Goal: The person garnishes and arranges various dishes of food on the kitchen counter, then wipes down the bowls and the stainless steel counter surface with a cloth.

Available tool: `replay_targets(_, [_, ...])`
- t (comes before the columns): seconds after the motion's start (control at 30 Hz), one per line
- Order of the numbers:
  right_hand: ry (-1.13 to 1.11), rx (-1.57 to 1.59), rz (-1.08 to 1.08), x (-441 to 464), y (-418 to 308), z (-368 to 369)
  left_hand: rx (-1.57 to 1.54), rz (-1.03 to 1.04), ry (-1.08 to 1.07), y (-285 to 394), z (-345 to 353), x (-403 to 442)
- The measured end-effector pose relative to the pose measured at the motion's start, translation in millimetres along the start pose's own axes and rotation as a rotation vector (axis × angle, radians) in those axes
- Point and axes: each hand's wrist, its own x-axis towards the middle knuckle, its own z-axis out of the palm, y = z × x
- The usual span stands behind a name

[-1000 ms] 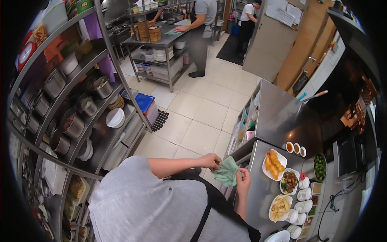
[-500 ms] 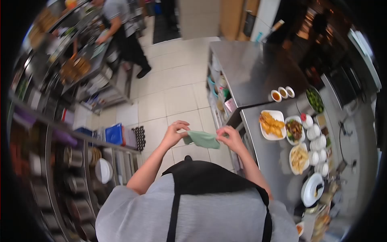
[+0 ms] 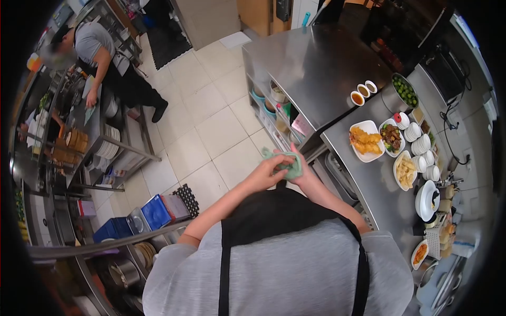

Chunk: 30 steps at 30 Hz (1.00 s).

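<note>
A crumpled light green cloth (image 3: 296,167) is bunched between my two hands in front of the black apron. My left hand (image 3: 269,173) has its fingers curled over the cloth from the left. Against the other side of it, my right hand (image 3: 303,176) holds the cloth near the palm, its fingers partly covered. To the right, on the steel counter (image 3: 348,181), stand a white dish of golden fried food (image 3: 366,141), a dish of dark meat with greens (image 3: 391,138) and an oval dish of pale fried pieces (image 3: 405,171).
Three sauce cups (image 3: 363,92), a pot of green vegetables (image 3: 405,90), stacked white cups (image 3: 420,145) and a white bowl (image 3: 427,201) stand along the counter. A co-worker (image 3: 100,58) bends over a worktable at the left. Blue bins (image 3: 155,211) stand at the lower left.
The cloth, stretched between both hands before, is now bunched up, and my hands have come together. The view has turned, bringing the co-worker fully into sight.
</note>
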Motion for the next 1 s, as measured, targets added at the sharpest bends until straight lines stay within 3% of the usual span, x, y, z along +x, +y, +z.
replay_targets(0.07, [-0.083,-0.034,-0.086,21,-30,-4,-0.022,0.065,-0.012,-3,-12,9])
replay_targets(0.13, [0.022,-0.241,-0.472,20,-69,21,-0.111,-0.043,0.048,-11,-37,13])
replay_targets(0.2, [0.237,-0.551,-0.923,14,-106,42,-0.075,-0.084,0.074,-31,-60,21])
replay_targets(0.27, [0.516,-1.150,-1.150,22,-153,21,-0.093,-0.206,0.095,-52,-80,29])
replay_targets(0.3, [0.515,-1.149,-1.134,30,-165,10,-0.092,-0.229,0.105,-59,-88,34])
replay_targets(0.37, [1.220,-1.865,-0.791,59,-187,-13,-0.129,-0.258,0.137,-86,-100,43])
replay_targets(0.47, [1.324,-2.065,-0.674,107,-207,-61,-0.166,-0.268,0.154,-115,-120,62])
replay_targets(0.73, [1.611,-1.834,-0.689,185,-375,-66,-0.108,-0.466,0.195,-133,-165,122])
replay_targets(0.83, [1.607,-1.805,-0.683,218,-420,-59,-0.108,-0.505,0.167,-139,-170,138])
replay_targets(0.9, [1.485,-1.947,-0.713,251,-429,-48,-0.129,-0.514,0.128,-146,-174,151])
replay_targets(1.0, [1.130,-2.242,-0.868,304,-408,-18,-0.138,-0.550,0.034,-159,-184,181])
